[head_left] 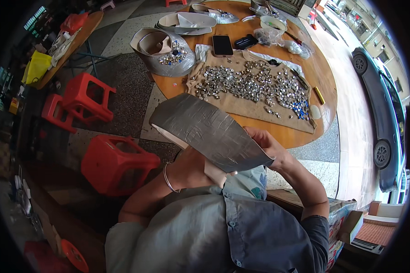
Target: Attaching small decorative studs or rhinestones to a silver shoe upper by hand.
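Between my hands, above my lap, I hold a curved silver-grey panel [209, 132] with a creased, shiny face and a pale lining along its lower left edge. My left hand [189, 170] grips it from below, its fingers mostly hidden behind the panel. The fingers of my right hand [266, 143] close on its right end. A beige flap [214, 174] hangs under the panel beside my left hand. Beyond it on the table lies a tan cloth [246, 109] strewn with clear and silver rhinestones [255, 84], with a patch of blue rhinestones [300, 109] at its right.
On the round wooden table [173, 86] stand a silver curved piece with stones [168, 66], another pale-lined silver piece [187, 22], a phone [222, 45], a bowl [273, 23] and a gold tube [319, 95]. Red stools [114, 166] stand at left. A car [380, 113] is outside right.
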Available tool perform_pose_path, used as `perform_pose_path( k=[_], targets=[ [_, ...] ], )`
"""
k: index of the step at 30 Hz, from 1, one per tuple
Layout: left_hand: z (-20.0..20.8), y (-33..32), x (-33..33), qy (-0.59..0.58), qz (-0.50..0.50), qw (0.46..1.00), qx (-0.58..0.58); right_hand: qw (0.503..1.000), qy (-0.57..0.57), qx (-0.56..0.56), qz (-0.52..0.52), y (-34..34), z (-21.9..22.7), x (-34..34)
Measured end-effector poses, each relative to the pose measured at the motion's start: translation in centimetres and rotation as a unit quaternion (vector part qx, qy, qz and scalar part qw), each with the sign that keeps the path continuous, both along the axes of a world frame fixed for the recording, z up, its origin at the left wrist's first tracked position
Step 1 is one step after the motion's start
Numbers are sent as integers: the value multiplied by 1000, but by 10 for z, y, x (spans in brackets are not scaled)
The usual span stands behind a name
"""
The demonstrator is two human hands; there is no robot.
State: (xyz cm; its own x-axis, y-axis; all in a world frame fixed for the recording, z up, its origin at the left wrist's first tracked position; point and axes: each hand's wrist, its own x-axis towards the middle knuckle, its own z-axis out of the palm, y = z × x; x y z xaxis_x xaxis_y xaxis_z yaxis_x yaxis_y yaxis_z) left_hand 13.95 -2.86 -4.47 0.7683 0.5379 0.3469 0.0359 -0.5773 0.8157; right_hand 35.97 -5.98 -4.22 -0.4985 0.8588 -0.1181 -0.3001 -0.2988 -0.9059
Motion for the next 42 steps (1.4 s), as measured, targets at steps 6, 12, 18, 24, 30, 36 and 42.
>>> perform_pose_path(
  k=[6, 12, 18, 24, 30, 36, 42],
  targets=[
    [-17, 5, 18, -32, 38, 996, 74, 994, 35, -93, -52, -12, -29, 4],
    [-27, 18, 23, -109, 173, 971, -120, 916, -156, 158, -334, 1, -32, 19],
    [-52, 29, 38, -160, 210, 957, -123, 835, -266, 270, -398, 4, -49, 1],
    [-64, 27, 47, -112, 246, 956, -112, 816, -361, 292, -344, 8, -52, -16],
    [-70, 23, 53, -86, 271, 957, -65, 877, -292, 221, -313, 17, -70, -8],
    [-78, 27, 53, -75, 281, 954, -71, 940, -201, 98, -257, 18, -82, -1],
    [-89, 28, 55, -110, 279, 952, -66, 937, -202, 87, -271, 18, -88, -1]
  ],
)
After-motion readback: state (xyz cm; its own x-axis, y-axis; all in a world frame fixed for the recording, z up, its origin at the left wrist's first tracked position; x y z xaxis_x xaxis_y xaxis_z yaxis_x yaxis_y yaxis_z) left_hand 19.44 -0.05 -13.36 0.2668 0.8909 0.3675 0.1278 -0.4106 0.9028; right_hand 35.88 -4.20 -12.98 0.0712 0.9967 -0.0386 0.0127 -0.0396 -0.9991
